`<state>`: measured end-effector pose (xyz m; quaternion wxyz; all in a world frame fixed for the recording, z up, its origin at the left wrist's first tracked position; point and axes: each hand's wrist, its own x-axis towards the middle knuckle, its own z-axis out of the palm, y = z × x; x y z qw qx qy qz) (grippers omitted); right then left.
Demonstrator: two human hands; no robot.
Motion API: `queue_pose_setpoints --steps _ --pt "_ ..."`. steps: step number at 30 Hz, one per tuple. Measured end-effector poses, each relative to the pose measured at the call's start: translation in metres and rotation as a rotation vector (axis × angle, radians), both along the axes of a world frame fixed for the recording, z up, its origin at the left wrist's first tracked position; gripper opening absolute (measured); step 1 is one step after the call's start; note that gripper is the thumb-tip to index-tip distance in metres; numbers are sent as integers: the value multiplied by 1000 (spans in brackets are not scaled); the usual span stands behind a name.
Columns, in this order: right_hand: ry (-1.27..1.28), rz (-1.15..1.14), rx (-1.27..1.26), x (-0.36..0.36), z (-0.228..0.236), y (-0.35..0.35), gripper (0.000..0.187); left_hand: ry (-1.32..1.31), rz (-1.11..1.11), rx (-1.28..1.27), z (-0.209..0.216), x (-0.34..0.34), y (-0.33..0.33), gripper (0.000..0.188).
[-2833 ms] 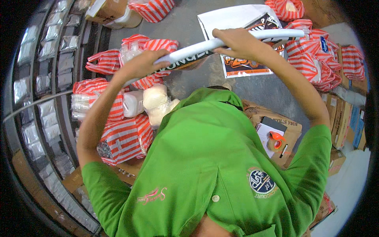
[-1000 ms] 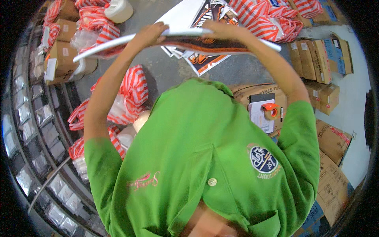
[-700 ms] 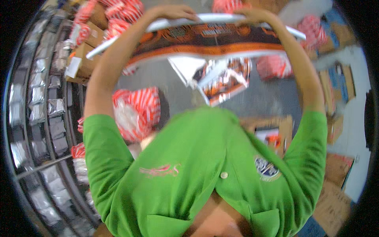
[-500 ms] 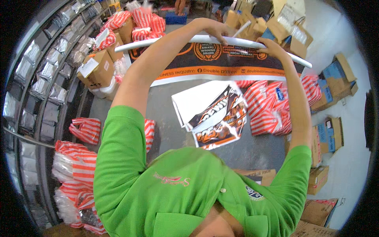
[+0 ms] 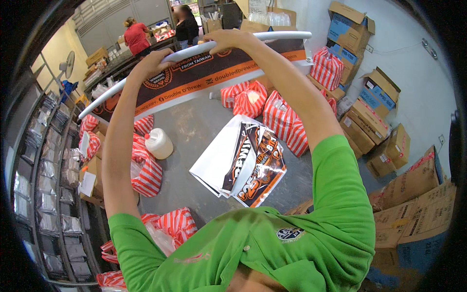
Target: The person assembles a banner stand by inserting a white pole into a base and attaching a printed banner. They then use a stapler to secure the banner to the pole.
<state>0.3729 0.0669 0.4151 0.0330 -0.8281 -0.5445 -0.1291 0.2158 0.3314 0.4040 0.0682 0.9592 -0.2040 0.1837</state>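
I hold up a long banner [image 5: 187, 90] with a white roll [image 5: 272, 36] along its upper edge; the part below it hangs down, black with an orange strip and white border. My left hand [image 5: 153, 64] is closed round the roll left of its middle. Farther right, my right hand [image 5: 227, 41] grips the same roll from above, fingers bent over it. Both arms are stretched out ahead. Beneath, on the grey floor [image 5: 187, 121], lies a partly folded poster [image 5: 260, 165], white on its back and black and orange on its print.
Red-and-white striped bags [image 5: 284, 121] lie right of the poster, with more at left near a white jug [image 5: 159, 144]. Cardboard boxes [image 5: 365, 126] line the right wall. Shelves [image 5: 46, 180] of packets run along the left. Two people [image 5: 137, 36] are by a counter beyond the banner.
My view has shifted, bringing the people and jug into sight. Both hands and the banner now appear farther left, and the roll slants down to the left. Both hands still grip it.
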Motion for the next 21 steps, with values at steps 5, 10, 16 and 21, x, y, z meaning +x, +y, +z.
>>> queue_pose_setpoints --steps 5,10,16,21 --pt "32 303 45 -4 2 20 59 -116 -37 113 13 2 12 35" --pt "-54 190 309 -9 -7 -18 51 -35 76 55 28 -14 -38 41" --pt "-195 166 371 -27 -20 -41 47 -41 -34 135 20 -16 -32 39" --pt "-191 225 354 -39 -23 -40 53 -270 -42 211 15 -36 -35 35"
